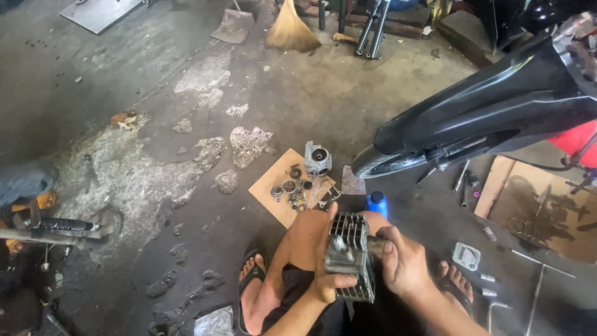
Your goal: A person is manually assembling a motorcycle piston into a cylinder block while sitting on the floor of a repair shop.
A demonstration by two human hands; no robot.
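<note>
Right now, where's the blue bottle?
In the head view the blue bottle stands on the floor just right of the cardboard sheet of small parts, behind the finned engine cylinder held in both hands, near the motorbike's front wheel.

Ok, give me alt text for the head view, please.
Both hands, left hand and right hand, grip a finned metal engine cylinder above the person's knees. On the concrete floor beyond, a cardboard sheet holds small engine parts, beside a black motorcycle.

I count one finned engine cylinder (351, 258), one cylinder head (317, 159), one blue bottle (377, 203), one broom (291, 28), two cardboard sheets (273, 183).
</note>
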